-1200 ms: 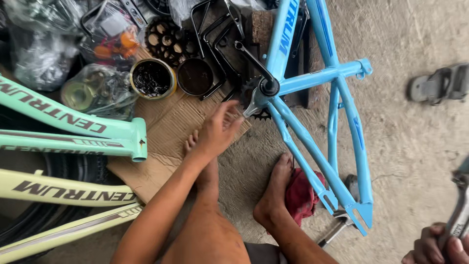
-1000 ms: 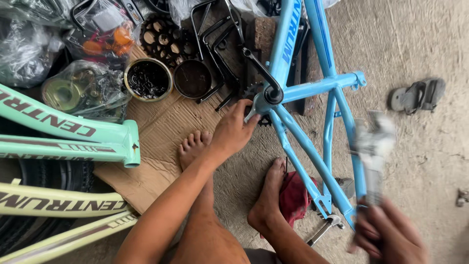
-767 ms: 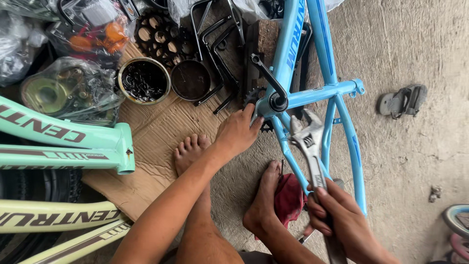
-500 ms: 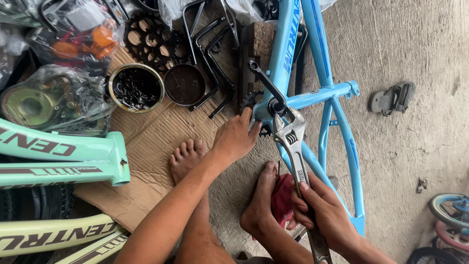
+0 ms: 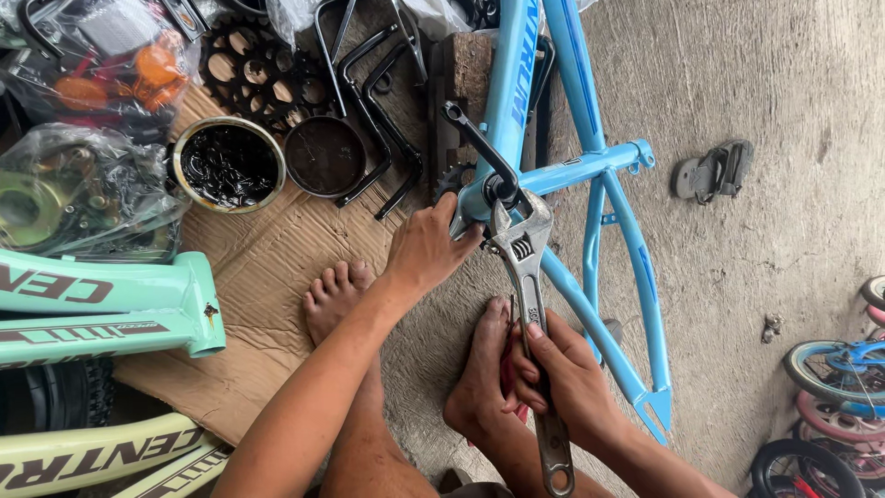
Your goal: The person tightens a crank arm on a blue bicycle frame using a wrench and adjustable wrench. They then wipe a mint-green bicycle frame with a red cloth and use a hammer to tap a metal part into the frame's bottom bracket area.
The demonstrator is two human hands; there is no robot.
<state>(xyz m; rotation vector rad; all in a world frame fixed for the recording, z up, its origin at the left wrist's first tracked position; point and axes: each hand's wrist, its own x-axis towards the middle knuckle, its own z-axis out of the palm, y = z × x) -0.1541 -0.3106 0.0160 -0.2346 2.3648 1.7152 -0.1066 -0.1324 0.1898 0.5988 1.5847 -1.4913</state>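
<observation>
Head view: wrench (image 5: 527,304) in right hand (image 5: 564,378).

The left hand (image 5: 426,249) reaches forward on a straight, outstretched arm, palm down, fingers curled in a pressing grip. The right hand (image 5: 562,378) sits nearer the body, fist wrapped tight, thumb up. Both bare feet lie between the arms.

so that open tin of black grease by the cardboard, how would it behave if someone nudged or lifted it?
The tin looks squat and wide, so it would probably slide rather than tip. Its contents look thick and glossy, so they likely would not slosh, though the rim may be slippery. It sits on cardboard, which should give some friction.
</observation>
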